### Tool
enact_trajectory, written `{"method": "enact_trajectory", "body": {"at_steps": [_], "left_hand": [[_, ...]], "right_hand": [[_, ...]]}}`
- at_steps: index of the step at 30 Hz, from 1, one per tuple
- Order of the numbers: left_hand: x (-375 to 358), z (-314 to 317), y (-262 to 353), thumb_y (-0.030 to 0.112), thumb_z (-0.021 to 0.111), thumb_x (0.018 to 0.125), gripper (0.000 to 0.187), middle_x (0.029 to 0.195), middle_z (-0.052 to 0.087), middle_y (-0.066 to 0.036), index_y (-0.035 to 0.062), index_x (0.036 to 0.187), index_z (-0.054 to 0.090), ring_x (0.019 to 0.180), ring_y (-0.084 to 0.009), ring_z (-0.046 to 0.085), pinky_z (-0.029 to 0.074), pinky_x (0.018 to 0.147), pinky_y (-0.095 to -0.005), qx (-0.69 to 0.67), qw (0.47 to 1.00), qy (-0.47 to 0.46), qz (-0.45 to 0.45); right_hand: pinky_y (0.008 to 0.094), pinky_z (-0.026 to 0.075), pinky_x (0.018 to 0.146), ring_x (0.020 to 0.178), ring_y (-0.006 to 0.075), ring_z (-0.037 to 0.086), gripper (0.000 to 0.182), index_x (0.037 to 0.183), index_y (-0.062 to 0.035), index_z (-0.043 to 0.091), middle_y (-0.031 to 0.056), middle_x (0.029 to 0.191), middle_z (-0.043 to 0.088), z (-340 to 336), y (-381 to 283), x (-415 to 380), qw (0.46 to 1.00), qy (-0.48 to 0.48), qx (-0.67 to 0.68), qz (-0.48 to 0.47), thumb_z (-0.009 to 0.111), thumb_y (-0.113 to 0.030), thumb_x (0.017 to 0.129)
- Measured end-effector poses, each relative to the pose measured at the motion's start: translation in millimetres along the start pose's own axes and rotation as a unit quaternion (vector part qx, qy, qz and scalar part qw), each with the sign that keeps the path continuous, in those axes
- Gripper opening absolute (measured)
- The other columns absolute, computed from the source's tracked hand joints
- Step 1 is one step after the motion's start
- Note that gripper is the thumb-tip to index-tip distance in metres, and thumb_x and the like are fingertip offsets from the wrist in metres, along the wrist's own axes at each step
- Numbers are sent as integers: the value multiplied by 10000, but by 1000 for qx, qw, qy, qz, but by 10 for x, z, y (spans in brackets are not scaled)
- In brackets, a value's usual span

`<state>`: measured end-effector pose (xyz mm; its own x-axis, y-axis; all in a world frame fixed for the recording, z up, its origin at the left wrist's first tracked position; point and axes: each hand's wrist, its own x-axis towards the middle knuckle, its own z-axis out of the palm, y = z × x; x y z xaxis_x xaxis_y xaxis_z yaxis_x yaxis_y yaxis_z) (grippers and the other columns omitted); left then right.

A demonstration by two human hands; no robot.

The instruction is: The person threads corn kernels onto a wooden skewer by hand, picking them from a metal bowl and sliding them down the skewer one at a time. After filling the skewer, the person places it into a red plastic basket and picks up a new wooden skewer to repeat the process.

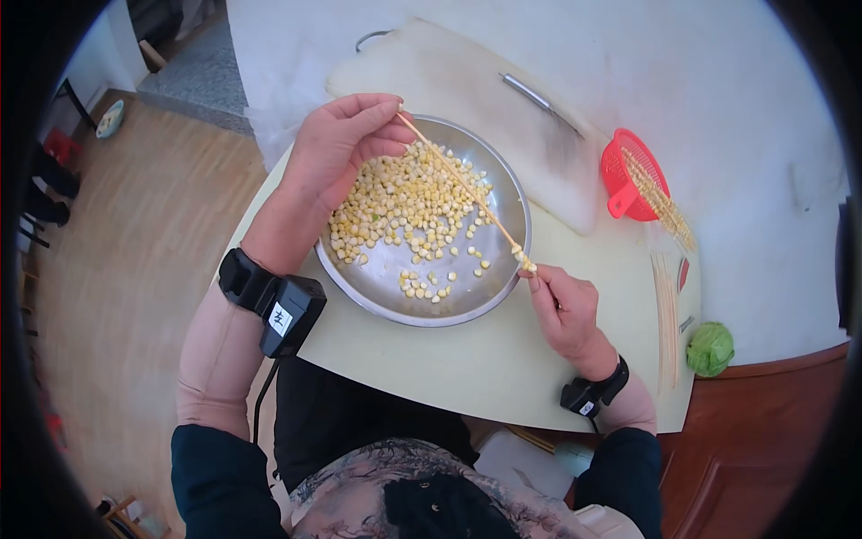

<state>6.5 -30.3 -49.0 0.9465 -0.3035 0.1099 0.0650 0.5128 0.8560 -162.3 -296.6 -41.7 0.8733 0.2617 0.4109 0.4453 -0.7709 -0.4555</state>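
A thin wooden skewer (462, 186) slants across a round metal bowl (449, 311). My left hand (346, 144) pinches its upper end between thumb and fingers, above the bowl's back left. At the lower right end a few corn kernels (523, 259) sit on the skewer, and the closed fingers of my right hand (564, 310) hold it there, just outside the bowl's right rim. Many loose pale yellow kernels (395, 202) lie in the bowl, mostly at the back and left.
Behind the bowl are a cutting board (449, 81) and a knife (539, 97). At the right, a red basket (620, 171) holds skewered corn (660, 202); nearby are bare skewers (666, 314) and a green cabbage (710, 349). A person's dark-clothed legs (54, 184) show far left.
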Motion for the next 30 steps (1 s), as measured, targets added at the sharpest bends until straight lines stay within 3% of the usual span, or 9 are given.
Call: {"method": "enact_trajectory", "body": {"at_steps": [10, 30], "left_hand": [[-11, 30, 14, 81, 564, 920, 192, 925, 657, -166, -77, 1028, 579, 783, -191, 681, 576, 686, -237, -28, 999, 32, -5], [-42, 104, 31, 37, 588, 898, 194, 944, 662, -163, -69, 1060, 584, 820, -189, 686, 579, 719, -242, 37, 997, 63, 7]], "right_hand": [[269, 396, 439, 437, 139, 505, 106, 959, 5, 635, 42, 537, 501, 12, 6, 2, 1000, 8, -3, -9, 583, -6, 867], [289, 401, 443, 436, 168, 516, 106, 956, 1, 631, 57, 546, 522, 0, 14, 7, 1000, 6, -11, -18, 587, -6, 859]]}}
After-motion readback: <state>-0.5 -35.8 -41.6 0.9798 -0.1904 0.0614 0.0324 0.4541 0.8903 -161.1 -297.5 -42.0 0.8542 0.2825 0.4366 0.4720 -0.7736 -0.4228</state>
